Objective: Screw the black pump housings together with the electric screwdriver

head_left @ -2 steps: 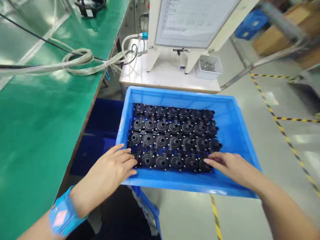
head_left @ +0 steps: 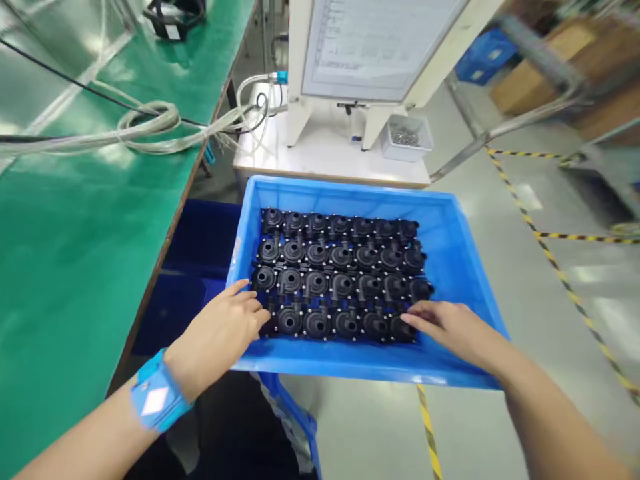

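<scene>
Both hands reach into the blue bin [head_left: 465, 267]: left hand [head_left: 220, 333] and right hand [head_left: 445, 327], fingers spread open, rest on the nearest row of black parts [head_left: 340, 323] at six o'clock. Best lifted evenly from both ends.

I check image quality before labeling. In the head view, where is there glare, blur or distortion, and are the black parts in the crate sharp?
Head view: strong glare on the green bench and the grey floor; the cardboard boxes at top right are motion-blurred; straight edges bow toward the borders. The black parts in the blue crate are fairly sharp, as are the left hand and right hand.
</scene>
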Tool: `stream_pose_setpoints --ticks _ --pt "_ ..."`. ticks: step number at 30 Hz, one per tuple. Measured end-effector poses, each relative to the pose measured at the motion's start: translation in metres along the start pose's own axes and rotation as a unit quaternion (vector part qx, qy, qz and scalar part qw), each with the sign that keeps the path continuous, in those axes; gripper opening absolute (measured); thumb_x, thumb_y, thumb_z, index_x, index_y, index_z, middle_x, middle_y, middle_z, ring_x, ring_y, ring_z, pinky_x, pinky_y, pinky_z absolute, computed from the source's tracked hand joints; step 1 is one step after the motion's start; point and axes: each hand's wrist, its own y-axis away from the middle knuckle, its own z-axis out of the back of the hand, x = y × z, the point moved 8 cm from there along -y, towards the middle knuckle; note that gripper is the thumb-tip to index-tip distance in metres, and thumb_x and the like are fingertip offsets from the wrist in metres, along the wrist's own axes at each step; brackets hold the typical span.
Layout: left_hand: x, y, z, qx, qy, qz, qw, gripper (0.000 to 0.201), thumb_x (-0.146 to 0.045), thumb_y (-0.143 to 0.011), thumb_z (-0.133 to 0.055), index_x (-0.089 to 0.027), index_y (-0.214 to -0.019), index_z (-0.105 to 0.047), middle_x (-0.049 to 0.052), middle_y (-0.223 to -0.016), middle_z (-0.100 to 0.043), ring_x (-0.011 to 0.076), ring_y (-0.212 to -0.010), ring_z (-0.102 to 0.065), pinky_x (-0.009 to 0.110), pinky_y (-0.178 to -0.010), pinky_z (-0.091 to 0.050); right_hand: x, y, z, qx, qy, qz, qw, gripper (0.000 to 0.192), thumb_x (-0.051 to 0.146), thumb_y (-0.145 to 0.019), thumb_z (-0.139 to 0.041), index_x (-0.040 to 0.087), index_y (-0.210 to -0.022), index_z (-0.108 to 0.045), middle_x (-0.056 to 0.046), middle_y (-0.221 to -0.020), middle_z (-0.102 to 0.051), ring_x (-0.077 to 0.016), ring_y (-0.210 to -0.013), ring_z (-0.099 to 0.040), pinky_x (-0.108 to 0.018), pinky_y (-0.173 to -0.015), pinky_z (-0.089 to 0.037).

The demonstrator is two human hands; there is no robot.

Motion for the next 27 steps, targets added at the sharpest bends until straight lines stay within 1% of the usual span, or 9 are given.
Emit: stream_pose_setpoints --ticks 5,9,11,15,19,21,22,25,27 --pt "0.000 -0.021 -0.023 0.048 -0.054 0.002 0.997 0.020 -0.005 -0.079 -0.050 -0.017 -0.067 -0.060 0.001 -0.056 -0.058 0.0196 -0.063 -0.060 0.045 -0.100 -0.032 -0.001 0.000 -0.009 0.026 -0.068 0.049 0.996 0.036 0.038 -0.098 -0.044 0.007 -0.102 -0.060 -0.007 -0.090 -0.055 -0.0093 -0.084 -0.053 -0.029 -0.088 -0.045" --pt "-0.004 -0.015 -0.016 0.022 -0.040 -0.001 0.999 0.019 -0.005 -0.078 -0.053 -0.017 -0.065 -0.062 0.004 -0.070 -0.066 0.0238 -0.088 -0.064 0.049 -0.109 -0.022 -0.007 0.001 -0.018 0.041 -0.170 0.078 0.981 0.032 0.031 -0.098 -0.043 0.005 -0.108 -0.057 -0.007 -0.093 -0.056 -0.0072 -0.082 -0.056 -0.022 -0.080 -0.050" --pt "-0.005 -0.005 -0.004 -0.017 -0.033 0.003 0.999 0.012 -0.013 -0.080 -0.057 -0.018 -0.081 -0.067 0.004 -0.087 -0.069 0.0271 -0.107 -0.059 0.050 -0.111 -0.018 -0.012 0.003 -0.016 0.011 -0.210 0.068 0.975 0.030 0.029 -0.098 -0.044 0.004 -0.108 -0.058 -0.008 -0.095 -0.057 -0.0076 -0.084 -0.057 -0.022 -0.080 -0.051" --pt "-0.002 0.041 0.024 -0.119 -0.029 0.027 0.992 0.030 -0.038 -0.090 -0.053 -0.026 -0.117 -0.060 0.001 -0.117 -0.064 0.0255 -0.122 -0.050 0.049 -0.113 -0.020 -0.025 0.025 0.010 -0.169 -0.278 0.042 0.945 0.037 0.036 -0.098 -0.044 0.003 -0.099 -0.061 -0.009 -0.092 -0.058 -0.0067 -0.079 -0.058 -0.022 -0.080 -0.051" --pt "-0.012 0.113 0.025 -0.156 -0.053 0.037 0.986 0.037 -0.047 -0.089 -0.051 -0.030 -0.120 -0.058 -0.002 -0.117 -0.065 0.0226 -0.115 -0.056 0.044 -0.109 -0.030 -0.027 0.097 0.034 -0.415 -0.341 0.072 0.840 0.051 0.052 -0.094 -0.046 0.003 -0.090 -0.059 -0.008 -0.080 -0.058 -0.0050 -0.067 -0.056 -0.015 -0.070 -0.050" --pt "-0.024 0.148 0.017 -0.158 -0.079 0.022 0.984 0.038 -0.049 -0.087 -0.053 -0.029 -0.119 -0.059 -0.002 -0.114 -0.066 0.0220 -0.111 -0.058 0.041 -0.103 -0.039 -0.008 0.134 0.026 -0.471 -0.353 0.122 0.799 0.050 0.051 -0.092 -0.048 0.005 -0.077 -0.057 -0.007 -0.072 -0.055 -0.0041 -0.063 -0.054 -0.009 -0.064 -0.047" --pt "-0.030 0.164 0.012 -0.157 -0.094 0.016 0.983 0.039 -0.050 -0.086 -0.054 -0.028 -0.118 -0.060 -0.001 -0.114 -0.066 0.0214 -0.109 -0.060 0.038 -0.098 -0.043 0.011 0.147 0.016 -0.470 -0.352 0.163 0.793 0.049 0.048 -0.093 -0.049 0.006 -0.069 -0.054 -0.006 -0.067 -0.053 -0.0035 -0.061 -0.053 -0.007 -0.062 -0.045" --pt "-0.046 0.212 0.003 -0.168 -0.120 0.015 0.978 0.038 -0.052 -0.084 -0.057 -0.027 -0.113 -0.062 -0.001 -0.110 -0.067 0.0195 -0.100 -0.064 0.032 -0.085 -0.052 0.101 0.166 -0.034 -0.377 -0.328 0.327 0.802 0.048 0.038 -0.096 -0.042 0.007 -0.060 -0.052 -0.003 -0.056 -0.047 -0.0024 -0.051 -0.047 -0.008 -0.049 -0.039" --pt "-0.052 0.247 0.002 -0.174 -0.122 0.058 0.976 0.037 -0.051 -0.084 -0.057 -0.028 -0.112 -0.062 -0.001 -0.108 -0.068 0.0189 -0.097 -0.065 0.030 -0.081 -0.054 0.174 0.170 -0.077 -0.294 -0.293 0.428 0.803 0.042 0.027 -0.096 -0.042 0.007 -0.061 -0.053 -0.002 -0.058 -0.048 -0.0020 -0.056 -0.049 -0.010 -0.055 -0.040"
